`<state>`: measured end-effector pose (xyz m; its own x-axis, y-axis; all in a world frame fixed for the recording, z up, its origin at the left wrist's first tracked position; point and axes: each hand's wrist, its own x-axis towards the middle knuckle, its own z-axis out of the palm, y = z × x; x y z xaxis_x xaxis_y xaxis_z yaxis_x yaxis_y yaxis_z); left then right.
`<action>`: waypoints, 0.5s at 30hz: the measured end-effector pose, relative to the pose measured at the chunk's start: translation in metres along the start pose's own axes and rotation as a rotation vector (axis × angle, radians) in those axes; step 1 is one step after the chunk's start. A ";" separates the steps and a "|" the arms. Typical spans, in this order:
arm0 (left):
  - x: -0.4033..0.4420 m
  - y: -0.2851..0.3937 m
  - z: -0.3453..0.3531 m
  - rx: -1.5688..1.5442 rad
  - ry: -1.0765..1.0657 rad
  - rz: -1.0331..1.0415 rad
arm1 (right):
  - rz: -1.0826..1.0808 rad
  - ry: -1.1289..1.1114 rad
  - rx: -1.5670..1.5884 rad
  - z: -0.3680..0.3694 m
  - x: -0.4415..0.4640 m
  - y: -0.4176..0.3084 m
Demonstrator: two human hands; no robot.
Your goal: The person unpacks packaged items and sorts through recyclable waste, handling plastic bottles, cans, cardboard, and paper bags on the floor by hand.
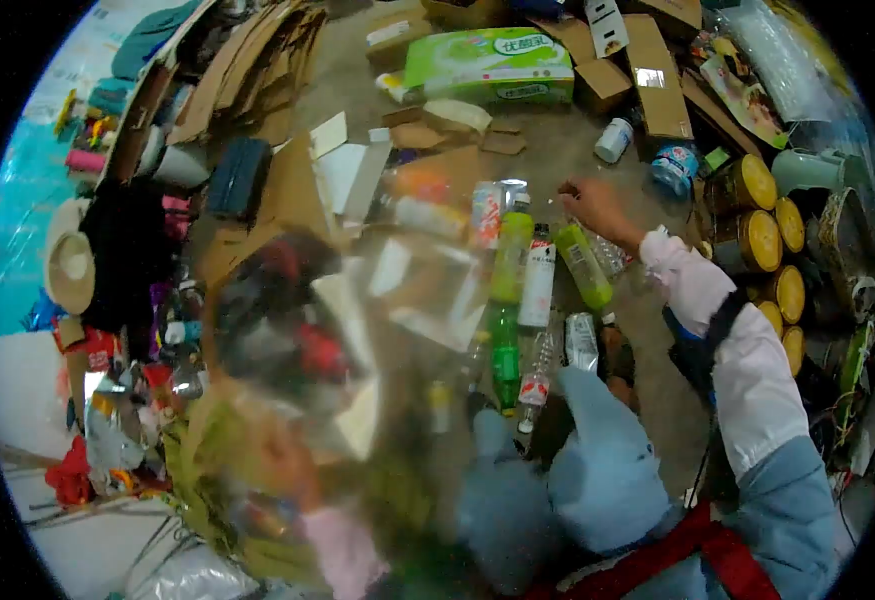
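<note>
My right hand [597,208] reaches over the floor, its fingers curled near the cap end of a yellow-green bottle [583,268]; whether it grips anything is too small to tell. Beside that bottle lie a white-labelled bottle [537,280], another yellow-green bottle [510,250], a green bottle [505,350] and a clear bottle [537,375]. At the lower left my left hand [289,462] is smeared by motion, below a blurred dark and red bundle [287,315] and pale sheets [362,380]. Its fingers cannot be made out.
A green carton [489,65] and brown cardboard [657,75] lie at the far side. A white jar [613,140] and a blue-labelled jar [673,170] stand right of centre, near stacked round yellow-ended containers [760,240]. Flattened cardboard [247,75] is piled at the upper left.
</note>
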<state>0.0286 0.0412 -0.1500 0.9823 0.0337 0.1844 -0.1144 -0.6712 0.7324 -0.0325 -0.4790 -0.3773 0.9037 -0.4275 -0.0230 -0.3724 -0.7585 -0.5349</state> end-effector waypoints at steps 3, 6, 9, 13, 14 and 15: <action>0.008 0.031 0.010 0.055 0.031 -0.068 | 0.019 -0.064 -0.027 0.022 0.021 0.007; 0.022 -0.033 -0.011 -0.020 -0.131 -0.112 | 0.158 0.031 0.077 0.054 0.057 -0.008; 0.030 -0.069 -0.009 -0.010 -0.169 -0.002 | 0.223 -0.030 -0.056 0.085 0.093 -0.003; 0.023 -0.041 0.022 0.009 -0.053 -0.169 | 0.251 0.000 0.081 0.126 0.100 0.015; 0.022 -0.042 0.024 0.009 -0.046 -0.182 | 0.236 -0.112 0.035 0.128 0.101 0.019; 0.021 -0.043 0.025 0.012 -0.041 -0.189 | 0.220 -0.222 -0.011 0.119 0.102 0.014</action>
<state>0.0583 0.0525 -0.1940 0.9914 0.1299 0.0176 0.0739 -0.6646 0.7435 0.0793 -0.4746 -0.4876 0.8248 -0.4651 -0.3217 -0.5653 -0.6655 -0.4873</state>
